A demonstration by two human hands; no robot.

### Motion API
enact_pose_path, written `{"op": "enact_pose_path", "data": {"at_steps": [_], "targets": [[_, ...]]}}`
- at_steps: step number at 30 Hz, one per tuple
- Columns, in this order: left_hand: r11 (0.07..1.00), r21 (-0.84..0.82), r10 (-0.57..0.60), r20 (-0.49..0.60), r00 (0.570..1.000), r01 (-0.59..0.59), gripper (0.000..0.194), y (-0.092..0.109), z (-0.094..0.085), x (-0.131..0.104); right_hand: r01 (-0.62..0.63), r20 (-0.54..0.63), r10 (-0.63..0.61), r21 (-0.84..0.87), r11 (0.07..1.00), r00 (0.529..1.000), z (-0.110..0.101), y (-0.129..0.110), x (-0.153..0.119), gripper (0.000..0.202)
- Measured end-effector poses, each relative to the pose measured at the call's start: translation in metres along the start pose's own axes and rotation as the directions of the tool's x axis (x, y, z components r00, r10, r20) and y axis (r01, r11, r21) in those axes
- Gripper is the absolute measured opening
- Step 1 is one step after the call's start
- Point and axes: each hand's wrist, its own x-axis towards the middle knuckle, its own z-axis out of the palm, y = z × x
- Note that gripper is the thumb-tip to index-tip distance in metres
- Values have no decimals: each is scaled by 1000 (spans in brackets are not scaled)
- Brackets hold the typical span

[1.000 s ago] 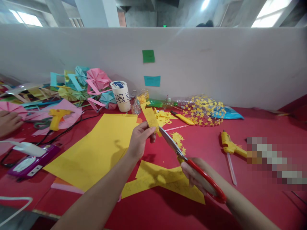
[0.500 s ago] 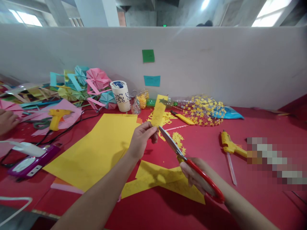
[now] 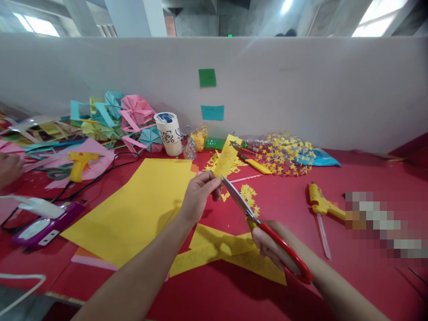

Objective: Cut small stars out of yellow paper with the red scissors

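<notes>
My left hand [image 3: 199, 195] pinches the lower end of a yellow paper strip [image 3: 226, 158], which points up and away from me and bears faint drawn outlines. In my right hand [image 3: 272, 245] are red-handled scissors [image 3: 241, 201]. Their blade tips meet the strip's lower right edge beside my left fingertips. Small cut yellow stars [image 3: 248, 194] lie beyond the blades, and yellow paper scraps [image 3: 212, 161] are heaped behind the strip. Under my wrists rest more marked yellow strips [image 3: 207, 240]. A large yellow sheet [image 3: 143, 200] lies to the left.
A yellow glue gun [image 3: 319, 201] lies at right, another glue gun [image 3: 78, 166] at left near a purple power strip [image 3: 50, 223]. Behind stand a white cup [image 3: 170, 136], folded paper flowers [image 3: 135, 109], a cutter knife [image 3: 257, 166] and star-covered clear plastic [image 3: 284, 154]. Another person's hand [image 3: 9, 169] shows at far left.
The yellow strip has tilted to the right in my left hand. A small scrap now shows on the table below it. The scissors stay almost in place.
</notes>
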Motion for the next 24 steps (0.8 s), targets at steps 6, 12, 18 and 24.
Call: {"op": "enact_pose_path", "data": {"at_steps": [6, 12, 18, 24], "targets": [[1000, -19, -6, 11, 1000, 6, 21, 0, 0, 0, -65, 28, 64, 55, 996, 998, 2, 6, 4, 62], [999, -24, -33, 15, 999, 33, 20, 0, 0, 2, -85, 1, 85, 27, 996, 996, 1, -2, -2, 65], [998, -4, -67, 64, 996, 68, 18, 6, -8, 5, -94, -16, 93, -32, 995, 996, -3, -1, -2, 63], [996, 28, -92, 94, 991, 89, 20, 11, -14, 7, -130, -15, 129, -70, 989, 991, -4, -5, -3, 70]]}}
